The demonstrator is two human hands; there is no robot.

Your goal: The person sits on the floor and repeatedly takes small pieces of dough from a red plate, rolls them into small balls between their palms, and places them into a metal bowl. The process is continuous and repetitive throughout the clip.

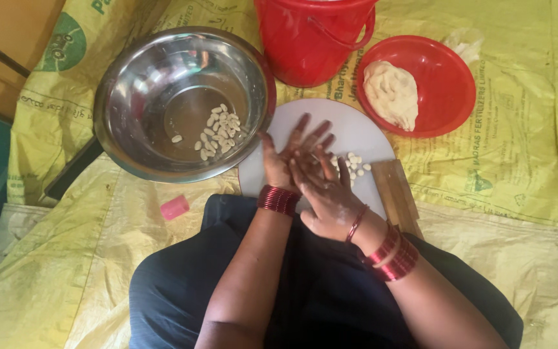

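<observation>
My left hand (287, 154) lies flat, palm up, over the round white board (356, 129). My right hand (323, 189) rests across its palm, fingers stretched and pressed on it. Whatever is between the palms is hidden. Both wrists carry red bangles. Several small white dough pieces (355, 167) lie on the board just right of my fingers. More of the same small pieces (219, 129) sit inside the steel bowl (130, 97) at the left. A lump of pale dough (392, 92) lies in the red plate (447, 84) at the right.
A red bucket (308, 39) stands behind the board. A wooden block (396, 194) lies at the board's right edge. A small pink object (175, 207) sits on the yellow woven sheet (518, 161) near my knee. Wooden furniture is at the far left.
</observation>
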